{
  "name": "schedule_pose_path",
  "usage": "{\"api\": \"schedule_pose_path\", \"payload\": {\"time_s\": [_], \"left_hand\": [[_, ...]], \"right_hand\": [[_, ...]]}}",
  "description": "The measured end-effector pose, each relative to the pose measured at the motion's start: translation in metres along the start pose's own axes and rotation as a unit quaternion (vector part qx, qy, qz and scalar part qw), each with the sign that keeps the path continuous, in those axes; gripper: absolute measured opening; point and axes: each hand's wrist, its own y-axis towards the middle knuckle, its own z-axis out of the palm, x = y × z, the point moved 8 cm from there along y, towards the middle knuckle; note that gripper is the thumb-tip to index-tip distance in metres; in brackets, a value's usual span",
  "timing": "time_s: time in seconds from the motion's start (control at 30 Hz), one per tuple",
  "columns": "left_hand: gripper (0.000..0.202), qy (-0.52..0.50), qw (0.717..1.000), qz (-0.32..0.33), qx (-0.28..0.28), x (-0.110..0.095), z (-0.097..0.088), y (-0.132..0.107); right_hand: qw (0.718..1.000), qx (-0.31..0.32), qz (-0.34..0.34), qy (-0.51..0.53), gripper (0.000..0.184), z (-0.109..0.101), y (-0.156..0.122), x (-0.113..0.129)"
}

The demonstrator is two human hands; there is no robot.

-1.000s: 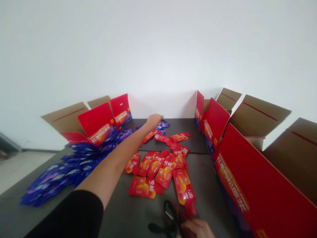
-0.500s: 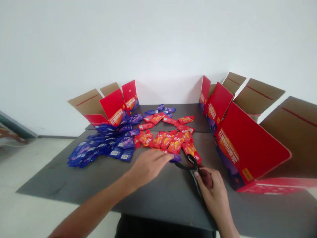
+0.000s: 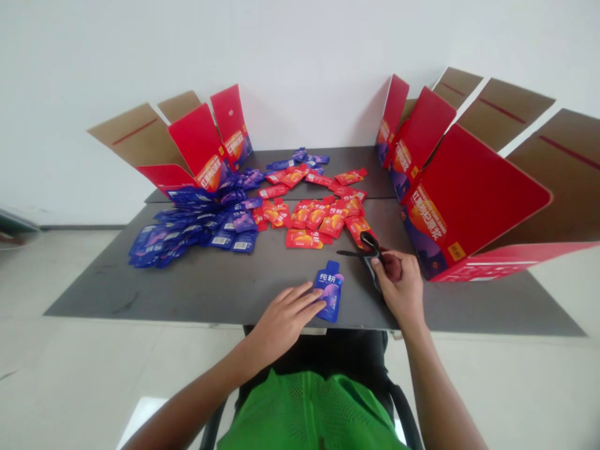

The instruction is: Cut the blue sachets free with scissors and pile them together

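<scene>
Blue-violet foil pouch [image 3: 329, 292] lies flat on the dark grey table [image 3: 140, 294], near its front edge, with the fingertips of the open left hand [image 3: 285, 315] at its lower edge, not gripping it. The right hand [image 3: 398, 289], just beside the pouch, is closed around black-handled scissors [image 3: 370, 245], their blades pressed to the table. Beyond lies a loose spread of red foil pouches [image 3: 319, 219], and to the left a heap of blue foil pouches [image 3: 197, 236]. Open red cardboard boxes [image 3: 469, 194] stand at both far sides of the table. A green mesh vest [image 3: 309, 412] shows below.
</scene>
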Motion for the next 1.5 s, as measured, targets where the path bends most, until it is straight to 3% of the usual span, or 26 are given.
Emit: {"api": "schedule_pose_path", "payload": {"time_s": [0.13, 0.27, 0.33, 0.4, 0.5, 0.67, 0.8, 0.9, 1.0, 1.07, 1.13, 1.27, 1.37, 1.43, 1.5], "left_hand": [[0.051, 0.000, 1.000, -0.013, -0.021, -0.017, -0.006, -0.003], [0.039, -0.028, 0.996, -0.021, -0.077, -0.033, -0.002, -0.007], [0.038, -0.034, 0.996, -0.017, -0.086, -0.037, 0.005, -0.010], [0.032, -0.037, 0.996, -0.014, -0.082, -0.037, 0.011, -0.013], [0.030, -0.034, 0.997, -0.002, -0.064, -0.036, 0.018, -0.018], [0.038, 0.001, 0.997, 0.025, -0.068, -0.039, 0.015, -0.022], [0.035, 0.006, 0.996, 0.029, -0.085, -0.039, 0.011, -0.022], [0.036, -0.007, 0.994, 0.032, -0.101, -0.038, 0.008, -0.023], [0.034, -0.030, 0.993, 0.019, -0.112, -0.036, 0.007, -0.024], [0.033, -0.038, 0.993, 0.014, -0.115, -0.036, 0.007, -0.024], [0.034, -0.033, 0.993, 0.018, -0.109, -0.036, 0.008, -0.024], [0.035, -0.036, 0.994, 0.018, -0.097, -0.034, 0.010, -0.023], [0.033, -0.049, 0.992, 0.011, -0.114, -0.033, 0.009, -0.023], [0.033, -0.055, 0.991, 0.009, -0.122, -0.033, 0.009, -0.023], [0.032, -0.061, 0.990, 0.006, -0.125, -0.033, 0.008, -0.022]], "right_hand": [[1.000, -0.017, -0.007, 0.017, 0.028, -0.005, 0.004, 0.014], [0.996, 0.013, -0.068, 0.050, 0.022, 0.001, 0.004, 0.060], [0.985, 0.096, -0.129, 0.067, 0.020, 0.019, -0.008, 0.092], [0.952, 0.216, -0.206, 0.068, 0.017, 0.045, -0.029, 0.118], [0.911, 0.311, -0.269, 0.028, 0.017, 0.075, -0.053, 0.125], [0.922, 0.269, -0.271, -0.062, 0.021, 0.095, -0.017, 0.089], [0.929, 0.209, -0.294, -0.088, 0.018, 0.085, 0.015, 0.090], [0.940, 0.182, -0.288, -0.025, 0.021, 0.067, 0.003, 0.110], [0.905, 0.263, -0.334, 0.010, 0.022, 0.071, -0.040, 0.130], [0.889, 0.300, -0.345, 0.012, 0.019, 0.079, -0.056, 0.129], [0.898, 0.285, -0.336, 0.005, 0.017, 0.087, -0.050, 0.117], [0.908, 0.242, -0.336, -0.057, 0.014, 0.099, -0.007, 0.092], [0.920, 0.209, -0.322, -0.077, 0.015, 0.092, 0.012, 0.094], [0.933, 0.188, -0.303, -0.051, 0.018, 0.079, 0.005, 0.105], [0.929, 0.211, -0.304, -0.014, 0.022, 0.072, -0.019, 0.120]]}}
